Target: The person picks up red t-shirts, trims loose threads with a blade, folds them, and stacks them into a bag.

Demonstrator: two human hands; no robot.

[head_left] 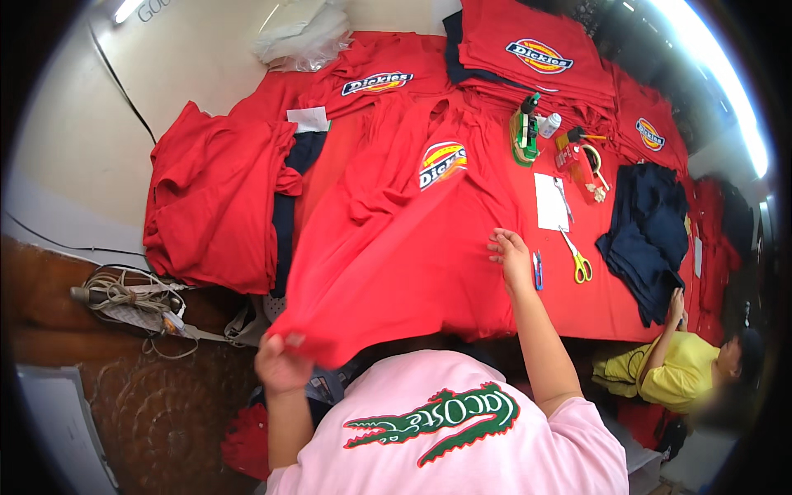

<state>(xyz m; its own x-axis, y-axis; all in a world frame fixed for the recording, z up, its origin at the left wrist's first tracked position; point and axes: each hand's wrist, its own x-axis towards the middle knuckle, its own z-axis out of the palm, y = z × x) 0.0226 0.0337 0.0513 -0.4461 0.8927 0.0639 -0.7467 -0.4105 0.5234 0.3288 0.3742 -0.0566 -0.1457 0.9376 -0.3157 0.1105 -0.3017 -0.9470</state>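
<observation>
A red T-shirt with a coloured chest print lies spread in front of me on the table, its fabric creased toward the far end. My left hand grips the lower left corner of the shirt and lifts it a little past the near table edge; the fingertips are slightly blurred. Over the shirt's right side is my right hand, fingers apart and lightly bent, holding nothing. Whether it touches the cloth I cannot tell. Closest to that hand lie small blue thread snips and yellow-handled scissors.
Piled red shirts stand at left, with another red stack at the back. A tape dispenser, a green tool and white paper sit at right. Beside dark folded garments is a person in yellow.
</observation>
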